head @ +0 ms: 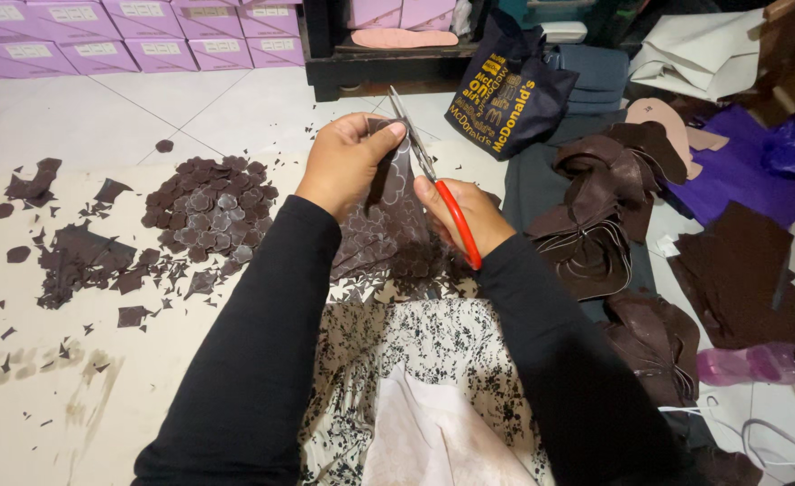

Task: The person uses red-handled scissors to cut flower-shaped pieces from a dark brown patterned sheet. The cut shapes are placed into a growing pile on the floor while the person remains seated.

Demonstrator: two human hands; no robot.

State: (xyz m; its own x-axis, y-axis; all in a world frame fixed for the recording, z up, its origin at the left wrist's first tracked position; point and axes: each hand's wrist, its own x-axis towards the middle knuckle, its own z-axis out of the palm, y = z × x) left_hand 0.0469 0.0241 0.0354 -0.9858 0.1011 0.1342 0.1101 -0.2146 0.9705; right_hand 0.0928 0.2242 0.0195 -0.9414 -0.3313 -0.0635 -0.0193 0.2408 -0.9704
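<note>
scraps (204,211) on floor (235,108), probably tiled, boxes (145,36)

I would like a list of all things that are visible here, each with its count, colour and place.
sheet of dark material: one, dark brown with traced flower outlines, held up at centre
scissors: one pair, red handles, at the sheet's right edge
pile of cut pieces: one, dark brown, on the floor at left
scraps: many, dark brown, scattered at far left
boxes: several, lilac, stacked at top left
tote bag: one, dark blue with yellow print, top centre
stack of cut shapes: one, dark brown, at right
purple sheet: one, far right
patterned cloth: one, black and white, on the lap
left hand: holds the sheet
right hand: holds the scissors
</note>
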